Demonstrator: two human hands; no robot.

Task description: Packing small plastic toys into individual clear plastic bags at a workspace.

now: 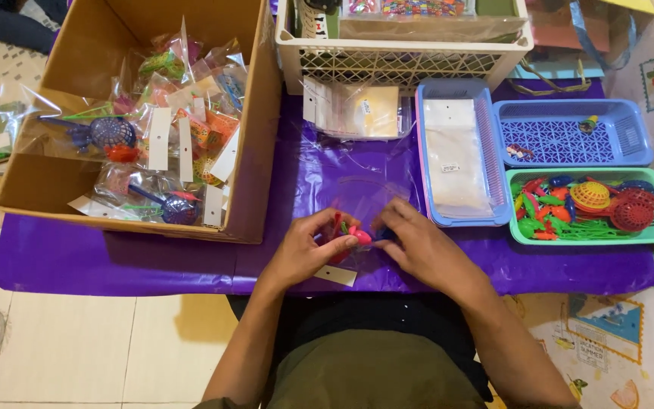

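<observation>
A cardboard box (77, 182) of bagged toys sat at far left. A white crate (403, 64) stood far centre, with blue trays (633, 136) and a green tray (520, 231) of plastic toys right.

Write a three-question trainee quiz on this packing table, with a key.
1. True or false: both hands meet over the purple table cover, working small pink and red toy pieces at a clear bag.
2. Which container holds the loose, unpacked toy pieces? A) the cardboard box B) the green tray C) the white crate
3. Fill in: the cardboard box to the person's left holds toys already sealed in clear ____.

Key: 1 true; 2 B; 3 bags.
</observation>
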